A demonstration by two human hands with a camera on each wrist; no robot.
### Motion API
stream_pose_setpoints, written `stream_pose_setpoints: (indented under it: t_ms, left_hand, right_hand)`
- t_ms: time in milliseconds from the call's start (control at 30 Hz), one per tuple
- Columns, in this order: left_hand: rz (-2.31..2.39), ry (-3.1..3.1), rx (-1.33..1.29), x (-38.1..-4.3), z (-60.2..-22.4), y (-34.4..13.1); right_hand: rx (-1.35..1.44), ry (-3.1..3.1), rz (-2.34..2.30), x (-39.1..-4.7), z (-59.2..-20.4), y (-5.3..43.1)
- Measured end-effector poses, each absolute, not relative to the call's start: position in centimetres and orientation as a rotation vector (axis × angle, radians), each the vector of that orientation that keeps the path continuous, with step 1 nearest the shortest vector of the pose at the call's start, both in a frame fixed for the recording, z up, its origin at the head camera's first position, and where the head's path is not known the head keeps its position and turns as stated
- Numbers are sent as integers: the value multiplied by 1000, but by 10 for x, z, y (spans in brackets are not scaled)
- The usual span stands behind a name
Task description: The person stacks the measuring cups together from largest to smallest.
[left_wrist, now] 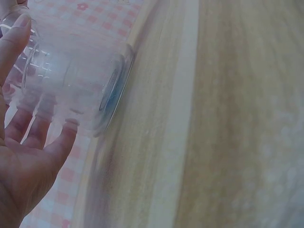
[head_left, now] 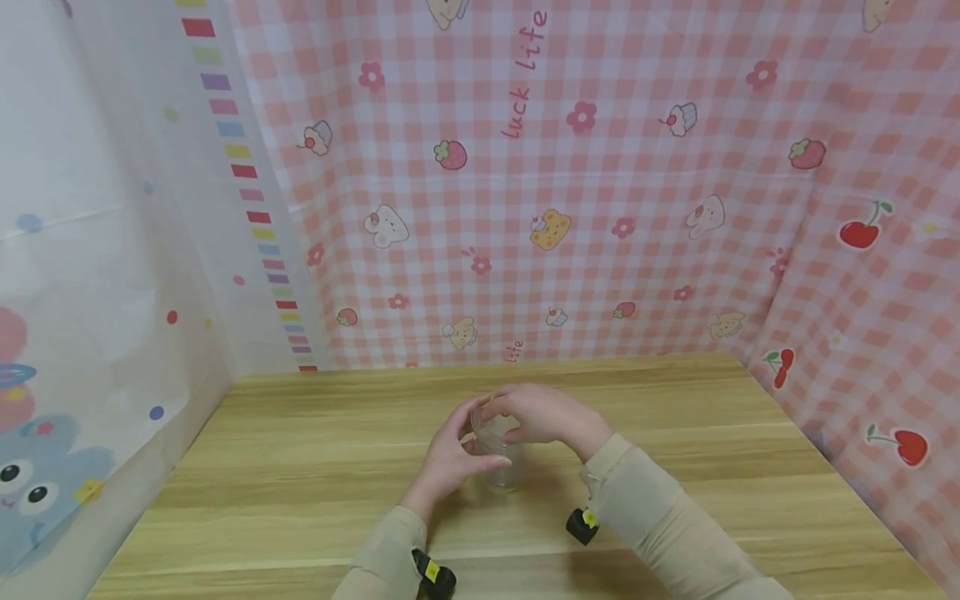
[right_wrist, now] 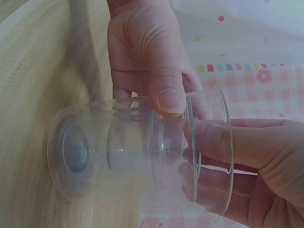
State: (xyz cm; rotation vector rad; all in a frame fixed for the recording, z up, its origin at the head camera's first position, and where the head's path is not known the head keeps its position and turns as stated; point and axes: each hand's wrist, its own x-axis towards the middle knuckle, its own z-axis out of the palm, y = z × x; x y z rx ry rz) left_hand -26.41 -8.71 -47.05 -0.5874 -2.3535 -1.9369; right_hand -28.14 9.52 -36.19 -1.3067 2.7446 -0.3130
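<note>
A clear cup (head_left: 504,477) stands upright on the wooden table, near the middle. In the right wrist view a second clear cup (right_wrist: 209,107) appears nested in the outer cup (right_wrist: 78,183), since two rims show one above the other. My left hand (head_left: 447,462) grips the outer cup from the left, its thumb (right_wrist: 171,99) on the near side and its fingers (left_wrist: 61,142) round the far side. From above, my right hand (head_left: 547,414) holds the upper cup near its rim with thumb and fingers. Glare and transparency blur where the fingertips touch the walls.
The wooden table (head_left: 300,450) spreads round both hands. A pink checked cloth (head_left: 525,275) hangs behind and along the right, and a white patterned cloth (head_left: 112,250) hangs at the left. A black wrist camera (head_left: 582,527) sits by the right cuff.
</note>
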Motion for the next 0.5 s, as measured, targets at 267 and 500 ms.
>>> stream_pose_setpoints:
  t_ms: [267, 500]
  left_hand:
    - [-1927, -2371, -582, -263, -469, -87]
    - [-1932, -2372, -578, -263, -468, -87]
  right_hand:
    - [-1332, 2730, -291, -282, -361, 95]
    - [-1345, 2705, -295, -282, -360, 94]
